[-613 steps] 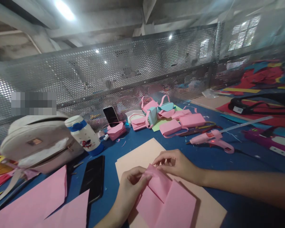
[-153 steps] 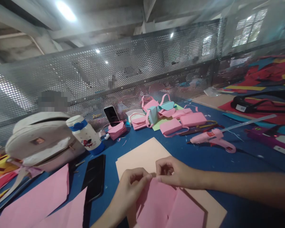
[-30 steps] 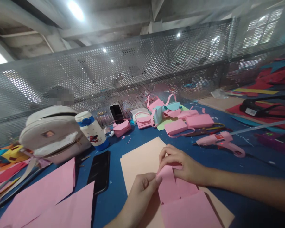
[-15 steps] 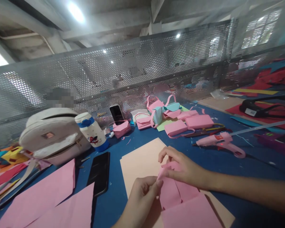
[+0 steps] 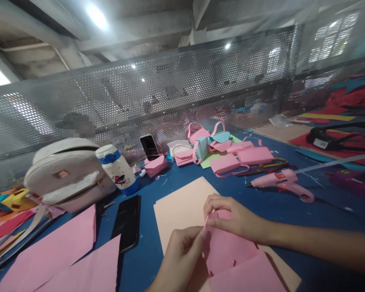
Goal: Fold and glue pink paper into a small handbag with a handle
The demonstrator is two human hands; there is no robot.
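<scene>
A folded pink paper sheet lies on a peach sheet on the blue table. My left hand pinches the pink paper's left fold edge with curled fingers. My right hand reaches in from the right and presses down on the paper's top flap, fingers bent over it. The two hands almost touch at the fold.
A black phone lies left of the peach sheet, beside loose pink sheets. A white bag and a bottle stand at the left. Finished pink paper bags and a pink glue gun sit behind, before a perforated metal screen.
Over the last second my right hand lifted the top flap, then pressed it flat again. My left hand kept its pinch on the fold edge and shifted slightly.
</scene>
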